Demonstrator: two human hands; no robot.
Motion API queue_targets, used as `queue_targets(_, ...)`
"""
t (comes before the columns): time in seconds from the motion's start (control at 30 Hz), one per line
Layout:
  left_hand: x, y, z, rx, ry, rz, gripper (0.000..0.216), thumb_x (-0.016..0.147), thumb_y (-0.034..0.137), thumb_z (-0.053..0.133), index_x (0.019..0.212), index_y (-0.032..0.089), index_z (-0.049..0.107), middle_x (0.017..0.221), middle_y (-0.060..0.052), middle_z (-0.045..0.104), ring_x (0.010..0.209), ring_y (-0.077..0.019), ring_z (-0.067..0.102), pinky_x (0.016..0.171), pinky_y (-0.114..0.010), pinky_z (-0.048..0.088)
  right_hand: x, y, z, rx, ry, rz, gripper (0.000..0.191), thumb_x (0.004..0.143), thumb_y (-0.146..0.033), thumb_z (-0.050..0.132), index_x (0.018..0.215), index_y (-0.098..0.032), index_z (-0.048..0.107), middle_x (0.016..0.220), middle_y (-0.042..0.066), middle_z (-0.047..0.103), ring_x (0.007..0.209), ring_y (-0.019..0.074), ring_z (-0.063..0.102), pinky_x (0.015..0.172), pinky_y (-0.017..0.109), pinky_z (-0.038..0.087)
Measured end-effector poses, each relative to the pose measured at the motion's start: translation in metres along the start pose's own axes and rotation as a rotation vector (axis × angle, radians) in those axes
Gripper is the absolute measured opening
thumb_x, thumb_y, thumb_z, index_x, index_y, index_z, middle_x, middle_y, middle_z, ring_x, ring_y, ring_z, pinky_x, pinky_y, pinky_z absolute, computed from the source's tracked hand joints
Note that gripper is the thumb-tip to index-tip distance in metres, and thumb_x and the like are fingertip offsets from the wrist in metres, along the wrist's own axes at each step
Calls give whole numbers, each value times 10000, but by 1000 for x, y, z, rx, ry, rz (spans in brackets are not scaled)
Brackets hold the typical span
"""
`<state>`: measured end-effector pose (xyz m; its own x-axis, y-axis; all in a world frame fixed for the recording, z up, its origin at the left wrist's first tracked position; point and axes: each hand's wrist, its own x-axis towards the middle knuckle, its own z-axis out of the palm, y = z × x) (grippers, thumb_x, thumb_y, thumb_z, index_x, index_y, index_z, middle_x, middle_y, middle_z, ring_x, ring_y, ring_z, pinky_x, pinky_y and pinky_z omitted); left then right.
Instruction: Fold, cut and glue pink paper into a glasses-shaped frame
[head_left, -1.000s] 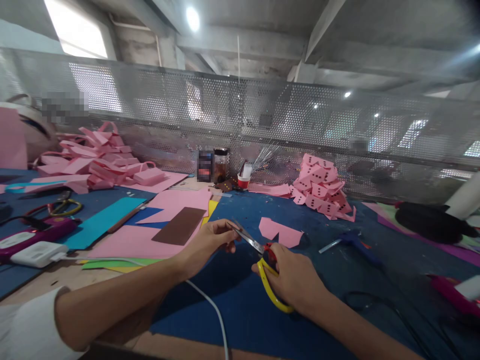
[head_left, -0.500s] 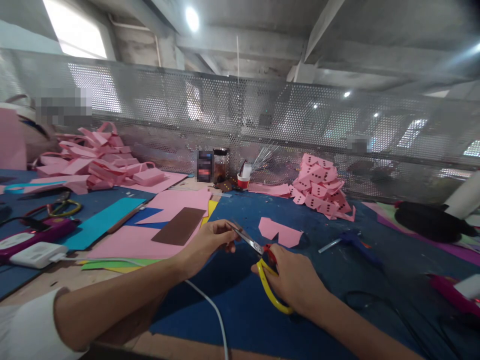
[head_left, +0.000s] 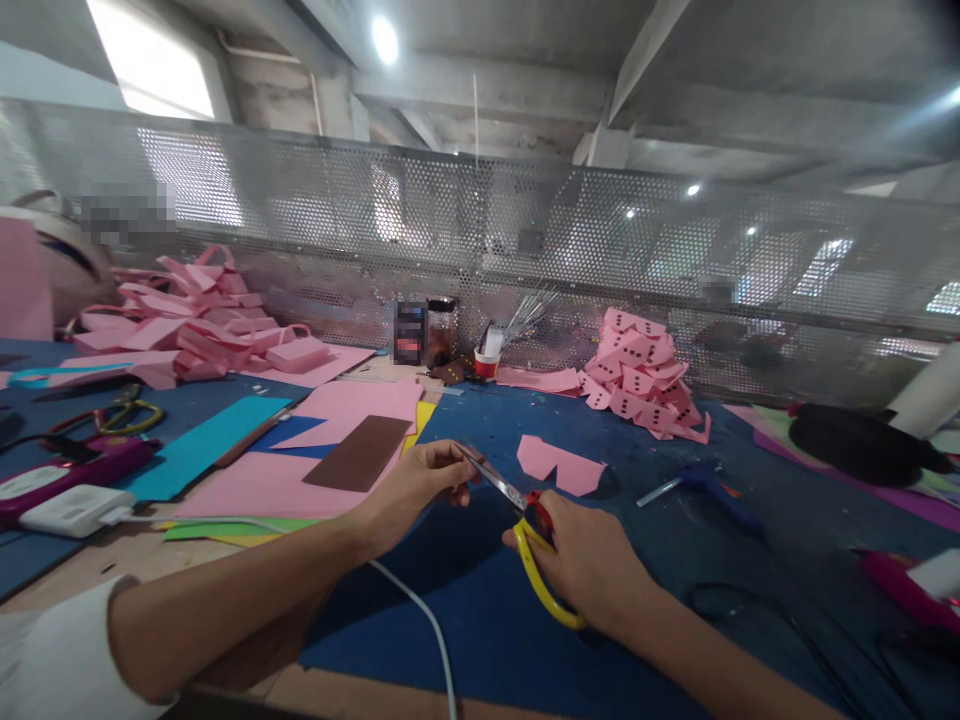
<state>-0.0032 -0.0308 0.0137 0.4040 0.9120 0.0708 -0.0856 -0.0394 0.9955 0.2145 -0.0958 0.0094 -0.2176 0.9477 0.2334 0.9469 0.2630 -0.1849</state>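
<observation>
Over the dark blue mat (head_left: 405,620), my right hand (head_left: 596,555) grips a pair of scissors (head_left: 508,489) with one yellow and one red handle loop. The blades point up and left, reaching to the fingertips of my left hand (head_left: 424,490). Thumb and fingers of that hand are pinched together at the scissor tips; whatever they hold is too small or hidden to make out. Just beyond the scissors, a notched pink paper piece (head_left: 561,465) lies flat. Left of my left hand, a brown rectangle (head_left: 358,452) rests on pink sheets (head_left: 247,485).
A blue glue gun (head_left: 712,493) lies to the right. Pink pieces with dark dots (head_left: 637,375) are heaped at the back, pink strips (head_left: 187,320) at the left. A red-and-white cup (head_left: 486,364) stands by the perforated screen (head_left: 315,220). A white cable (head_left: 424,610) crosses the mat.
</observation>
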Motion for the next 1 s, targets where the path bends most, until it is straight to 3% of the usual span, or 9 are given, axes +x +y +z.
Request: queue_targets(1.0, 1, -1, -1, 4, -15, 11, 164, 800, 282, 676, 820, 130, 618, 802, -13, 616, 615, -88, 562, 612, -220, 435, 0, 1, 2, -13, -5, 2, 434, 909, -608, 388, 805, -210, 525, 712, 28, 670, 637, 216, 646, 523, 279, 195)
